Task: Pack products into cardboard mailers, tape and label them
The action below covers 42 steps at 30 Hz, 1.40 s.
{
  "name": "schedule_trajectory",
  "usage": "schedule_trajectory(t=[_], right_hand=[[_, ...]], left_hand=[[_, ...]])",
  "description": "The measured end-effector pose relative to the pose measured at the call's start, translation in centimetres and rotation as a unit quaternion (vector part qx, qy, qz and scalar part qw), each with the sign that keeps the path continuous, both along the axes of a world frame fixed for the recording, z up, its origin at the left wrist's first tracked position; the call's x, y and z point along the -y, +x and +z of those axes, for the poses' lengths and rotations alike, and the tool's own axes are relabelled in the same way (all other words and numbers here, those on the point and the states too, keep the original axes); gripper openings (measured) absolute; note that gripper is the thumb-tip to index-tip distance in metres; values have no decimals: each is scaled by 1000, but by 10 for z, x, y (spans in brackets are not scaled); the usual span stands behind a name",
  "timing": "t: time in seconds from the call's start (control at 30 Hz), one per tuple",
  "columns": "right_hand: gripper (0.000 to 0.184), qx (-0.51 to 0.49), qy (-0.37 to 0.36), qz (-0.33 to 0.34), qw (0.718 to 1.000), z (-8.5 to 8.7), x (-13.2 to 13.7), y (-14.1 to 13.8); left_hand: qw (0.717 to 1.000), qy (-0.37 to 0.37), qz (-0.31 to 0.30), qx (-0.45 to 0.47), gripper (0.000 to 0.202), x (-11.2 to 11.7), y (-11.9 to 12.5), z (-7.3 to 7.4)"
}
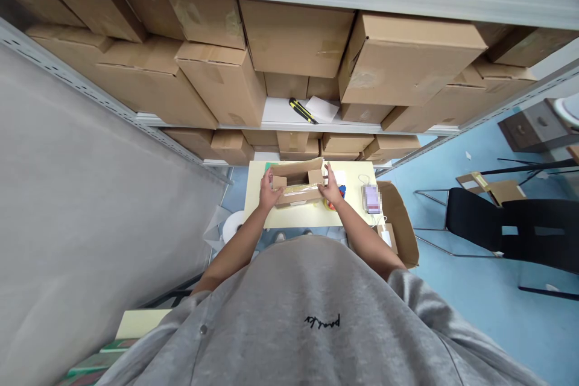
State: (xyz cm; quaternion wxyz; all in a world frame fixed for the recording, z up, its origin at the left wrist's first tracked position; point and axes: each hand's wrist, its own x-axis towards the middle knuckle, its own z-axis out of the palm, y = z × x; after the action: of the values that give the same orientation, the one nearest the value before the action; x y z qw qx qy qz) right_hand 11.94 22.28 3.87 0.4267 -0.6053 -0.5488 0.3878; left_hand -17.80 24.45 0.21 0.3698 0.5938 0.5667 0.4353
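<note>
A small open cardboard box stands on a pale yellow table below me. My left hand grips its left end, fingers wrapped around the side flap. My right hand presses against its right end, fingers curled on the flap. The box flaps stand up; tape runs along its near face. I cannot see what is inside the box.
A phone with a cable lies at the table's right. Something red and blue peeks out behind my right hand. An open carton sits right of the table. Shelves of cartons rise ahead, with a yellow utility knife. A black chair stands right.
</note>
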Motion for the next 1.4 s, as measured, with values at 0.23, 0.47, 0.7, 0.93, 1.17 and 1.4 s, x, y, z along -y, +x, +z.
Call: schedule_trajectory(t=[0.23,0.47,0.7,0.93,1.17,1.4], right_hand=[[94,237,14,80,968,23,-4,1],[62,324,23,131,937,-6,20,-8],[69,309,34,160,937,-21,31,-3],[66,286,47,137,947,-14,35,-4],[74,190,6,18,982,-25,39,-20],[89,81,-34,31,996,-29,39,-8]], left_hand=[[974,75,-80,-197,64,3,-6,21],[916,101,-209,-327,66,20,-11,32],[908,114,-232,-330,87,32,15,40],[938,21,-122,-323,56,23,36,37],[934,-104,-49,-337,71,18,29,34],[933,-92,-32,-346,73,16,29,35]])
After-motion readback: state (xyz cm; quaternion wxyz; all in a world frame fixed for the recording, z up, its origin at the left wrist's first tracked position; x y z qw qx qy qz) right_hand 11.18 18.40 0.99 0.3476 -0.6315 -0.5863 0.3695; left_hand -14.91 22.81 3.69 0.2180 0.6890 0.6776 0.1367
